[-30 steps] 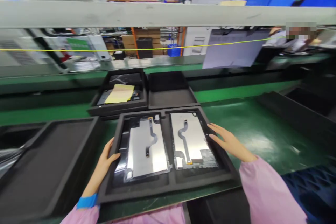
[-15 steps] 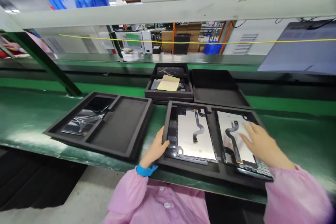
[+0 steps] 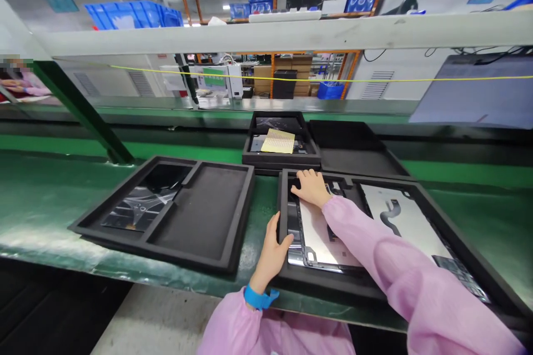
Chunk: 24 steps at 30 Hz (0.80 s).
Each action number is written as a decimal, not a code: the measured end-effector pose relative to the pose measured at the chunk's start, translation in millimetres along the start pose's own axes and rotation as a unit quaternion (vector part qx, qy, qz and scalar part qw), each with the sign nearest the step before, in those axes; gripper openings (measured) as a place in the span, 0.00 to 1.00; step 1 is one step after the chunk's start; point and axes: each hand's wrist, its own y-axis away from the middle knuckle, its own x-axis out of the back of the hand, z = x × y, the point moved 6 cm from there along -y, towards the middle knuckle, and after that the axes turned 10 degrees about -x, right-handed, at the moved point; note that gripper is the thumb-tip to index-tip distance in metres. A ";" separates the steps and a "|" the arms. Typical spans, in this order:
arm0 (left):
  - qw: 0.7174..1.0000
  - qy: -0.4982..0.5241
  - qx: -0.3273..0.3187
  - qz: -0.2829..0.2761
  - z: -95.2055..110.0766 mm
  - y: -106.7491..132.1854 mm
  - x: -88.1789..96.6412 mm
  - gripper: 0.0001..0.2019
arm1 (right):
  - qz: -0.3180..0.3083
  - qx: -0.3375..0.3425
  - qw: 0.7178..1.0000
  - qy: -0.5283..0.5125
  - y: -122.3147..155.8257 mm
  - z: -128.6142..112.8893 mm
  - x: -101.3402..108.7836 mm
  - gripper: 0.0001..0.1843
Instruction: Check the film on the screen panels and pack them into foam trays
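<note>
I have the silver-backed panel (image 3: pixel 314 233) at about five o'clock from the middle of my view, lying flat in the nine-o'clock compartment of the foam-like tray (image 3: pixel 325 284) on the table (image 3: pixel 41 194). My right hand (image 3: pixel 311 188) reaches across to the panel's eleven-o'clock end, its fingers slightly spread and bent downward; whether they pinch the edge or merely rest there, I cannot tell. My left hand (image 3: pixel 270 252) is at the tray's nine-o'clock wall, thumb over the rim and fingers outside; how hard it squeezes does not show.

I judge the panel light for its breadth, stiff, and brittle if flexed or pressed in the middle. Its shiny back looks slick and easily smudged, so I would hold it by opposite edges, at twelve and six o'clock, and keep my fingertips off the face. The ribbon cable (image 3: pixel 387 215) on the neighbouring panel (image 3: pixel 416 227), towards three o'clock, looks soft and easily torn; I count it no handle. My sleeve (image 3: pixel 383 249) crosses over the first panel and could snag. The tray itself seems light and slightly yielding, safest gripped by its outer walls.
</note>
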 end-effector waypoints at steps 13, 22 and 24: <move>0.998 -0.007 -0.049 0.039 7.7 1.6 4.0 0.29 | -0.029 0.016 0.968 -0.249 -14.1 -7.7 45.7 0.15; 0.990 0.117 -0.078 -0.024 93.4 5.1 0.9 0.39 | 0.096 0.139 0.736 -0.655 31.7 41.0 195.6 0.18; 0.956 0.269 -0.033 -0.113 103.8 14.2 -21.9 0.40 | 0.116 0.154 0.686 -0.702 45.0 47.5 205.6 0.18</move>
